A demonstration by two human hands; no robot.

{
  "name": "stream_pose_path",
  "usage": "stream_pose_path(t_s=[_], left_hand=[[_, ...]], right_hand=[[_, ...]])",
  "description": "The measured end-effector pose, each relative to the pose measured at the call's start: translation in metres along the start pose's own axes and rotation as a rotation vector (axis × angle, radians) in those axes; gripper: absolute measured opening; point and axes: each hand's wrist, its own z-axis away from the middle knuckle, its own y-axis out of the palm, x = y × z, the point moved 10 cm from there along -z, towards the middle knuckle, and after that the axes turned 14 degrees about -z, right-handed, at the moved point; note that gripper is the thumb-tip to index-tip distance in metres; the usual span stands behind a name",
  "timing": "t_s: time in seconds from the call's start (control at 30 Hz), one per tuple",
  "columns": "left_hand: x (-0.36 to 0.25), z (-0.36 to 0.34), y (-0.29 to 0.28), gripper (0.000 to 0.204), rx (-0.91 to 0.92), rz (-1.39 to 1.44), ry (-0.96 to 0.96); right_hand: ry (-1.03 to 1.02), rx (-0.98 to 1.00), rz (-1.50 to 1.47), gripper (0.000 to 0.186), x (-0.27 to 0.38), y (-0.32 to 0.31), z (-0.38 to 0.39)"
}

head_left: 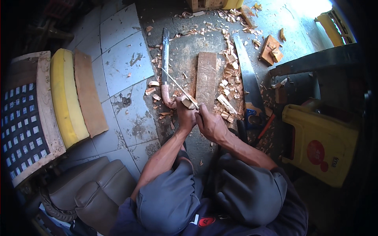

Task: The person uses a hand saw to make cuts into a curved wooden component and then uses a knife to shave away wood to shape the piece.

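My left hand is closed around a small block of pale wood, whose cut end shows above the fingers. My right hand touches the left one. Its fingers are pinched on the lower end of a long, thin, pale strip, which slants up to the left across the block; I cannot make out its exact kind. Just beyond the hands a brown wooden board lies on the floor. A machete with a curved wooden handle lies left of it, the handle close to my left hand.
Wood chips are scattered round the board. To the right lie a handsaw with a blue handle and a brown block. A yellow plastic stool stands at right. Yellow foam and a wooden frame with black webbing stand left.
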Motion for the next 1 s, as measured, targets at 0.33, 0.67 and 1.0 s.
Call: stream_pose_path(t_s=[0.33, 0.67, 1.0], left_hand=[[0.017, -0.002, 0.005, 0.054, 0.047, 0.636, -0.414], [0.019, -0.010, 0.001, 0.053, -0.006, 0.520, -0.362], [-0.006, -0.017, -0.018, 0.047, -0.040, 0.140, -0.010]], right_hand=[[-0.112, -0.111, -0.036, 0.030, 0.014, -0.014, 0.003], [-0.202, -0.193, -0.065, 0.030, 0.025, -0.022, 0.002], [-0.107, -0.156, -0.090, 0.040, 0.018, -0.014, 0.002]])
